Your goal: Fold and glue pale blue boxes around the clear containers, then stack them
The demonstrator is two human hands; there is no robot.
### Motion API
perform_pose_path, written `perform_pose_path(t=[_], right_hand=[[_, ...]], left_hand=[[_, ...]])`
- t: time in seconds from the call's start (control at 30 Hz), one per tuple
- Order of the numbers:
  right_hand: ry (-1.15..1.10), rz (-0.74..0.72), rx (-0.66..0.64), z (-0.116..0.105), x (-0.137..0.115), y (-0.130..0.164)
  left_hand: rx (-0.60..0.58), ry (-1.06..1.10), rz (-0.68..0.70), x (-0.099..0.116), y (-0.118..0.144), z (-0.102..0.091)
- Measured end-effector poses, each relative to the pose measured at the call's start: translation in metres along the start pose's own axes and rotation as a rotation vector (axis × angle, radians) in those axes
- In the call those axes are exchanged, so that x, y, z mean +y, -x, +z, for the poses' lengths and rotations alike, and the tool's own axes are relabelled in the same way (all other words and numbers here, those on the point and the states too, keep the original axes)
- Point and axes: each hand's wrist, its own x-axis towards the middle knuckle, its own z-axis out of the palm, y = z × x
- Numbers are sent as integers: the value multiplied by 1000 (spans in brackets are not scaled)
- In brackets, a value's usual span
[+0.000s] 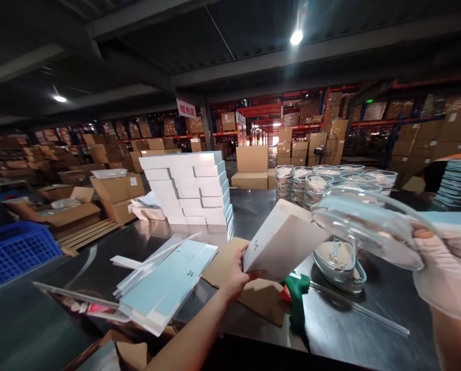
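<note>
My left hand (235, 275) grips the lower edge of a white box (282, 239), holding it tilted above the dark metal table (37, 319). My right hand (448, 270), in a pale glove, holds a clear glass dish (363, 224) raised at the right, close to the box. Just below the dish lies another glass dish (339, 263) on the table. A green glue gun (296, 299) stands below the box, beside a sheet of brown cardboard (261, 299).
A pile of flat light-blue box blanks (164, 281) lies at the front left. Stacked white boxes (191, 188) stand mid-table, stacked glass dishes (307, 183) behind right. A blue crate (16, 250) and cardboard cartons (116, 190) sit left. A long clear rod (363, 306) lies near the glue gun.
</note>
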Motion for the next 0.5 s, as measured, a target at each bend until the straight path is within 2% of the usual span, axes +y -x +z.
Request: perform_pose_path(t=[0.1,0.17,0.27,0.4,0.43,0.5], right_hand=[[-113,-18,-279,27,-40,-7],[-123,-32,-451,43,-52,-8],[-168,76,-534,58,-57,-5],[-298,141,-488,66,-60,-3],[-303,136,-535,69,-61,-3],[-256,117,-740,79,-64,-2]], left_hand=[[13,-115,-10,-11,21,-29],[29,-128,-60,-22,37,-44],[69,-98,-98,-40,57,-60],[132,-27,-86,-57,69,-72],[141,-16,-93,-60,70,-74],[130,-6,-124,-62,71,-73]])
